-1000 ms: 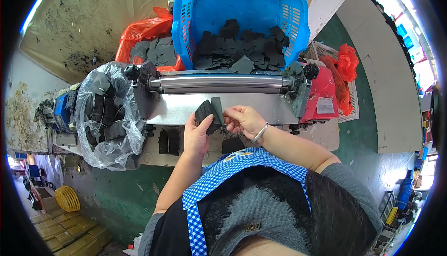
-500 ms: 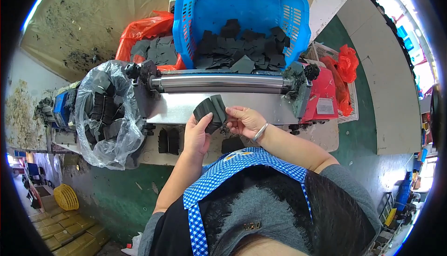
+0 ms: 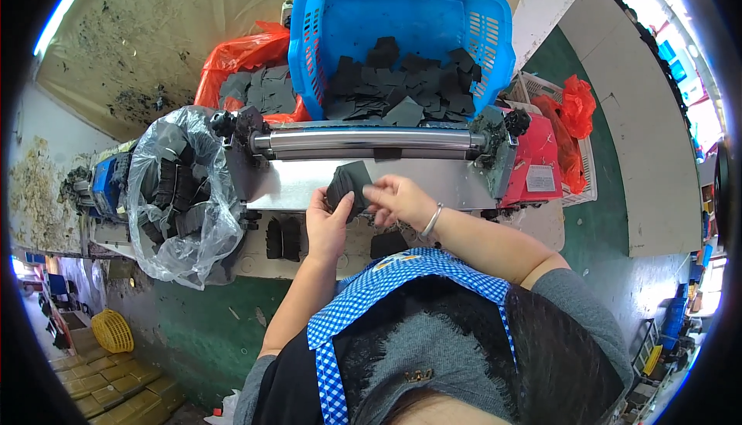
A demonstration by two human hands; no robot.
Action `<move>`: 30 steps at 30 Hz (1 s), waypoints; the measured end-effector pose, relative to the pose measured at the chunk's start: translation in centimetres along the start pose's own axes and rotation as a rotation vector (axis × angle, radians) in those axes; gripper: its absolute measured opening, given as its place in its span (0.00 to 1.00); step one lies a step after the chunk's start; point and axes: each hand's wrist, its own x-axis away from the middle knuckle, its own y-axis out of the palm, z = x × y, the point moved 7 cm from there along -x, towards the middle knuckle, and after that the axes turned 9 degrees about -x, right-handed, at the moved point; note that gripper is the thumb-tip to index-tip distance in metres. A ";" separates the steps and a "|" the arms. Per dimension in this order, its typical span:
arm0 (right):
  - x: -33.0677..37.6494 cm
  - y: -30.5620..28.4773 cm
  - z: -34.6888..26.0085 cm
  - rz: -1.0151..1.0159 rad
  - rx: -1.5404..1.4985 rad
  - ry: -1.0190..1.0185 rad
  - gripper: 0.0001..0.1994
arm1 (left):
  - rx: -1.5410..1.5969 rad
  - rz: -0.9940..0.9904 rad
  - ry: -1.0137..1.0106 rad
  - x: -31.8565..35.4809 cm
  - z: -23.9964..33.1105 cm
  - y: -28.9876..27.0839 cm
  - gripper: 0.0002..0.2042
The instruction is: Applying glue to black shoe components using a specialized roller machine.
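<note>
My left hand (image 3: 328, 224) and my right hand (image 3: 396, 197) both grip a small stack of black flat pieces (image 3: 348, 183) over the steel feed plate (image 3: 433, 181) of a roller machine. The stack's top edge lies just below the shiny metal roller (image 3: 363, 143). A metal bangle circles my right wrist. Beyond the roller, a blue plastic basket (image 3: 495, 46) holds several black pieces. More black pieces (image 3: 282, 237) lie on the bench to the left of my left hand, and one (image 3: 389, 242) sits under my right forearm.
A clear plastic bag (image 3: 178, 201) of black pieces hangs at the machine's left end. An orange bag (image 3: 239, 58) with dark sheets lies behind it. The machine's red housing (image 3: 537, 162) and a white crate with red bags (image 3: 576, 108) stand at the right. Green floor is below.
Both hands have pushed the black stack a little up toward the roller, and my right hand has shifted slightly right along its edge.
</note>
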 end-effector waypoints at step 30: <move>0.0 -0.6 0.0 0.061 -0.021 -0.121 0.11 | 0.190 -0.028 -0.057 -0.4 0.4 0.2 0.10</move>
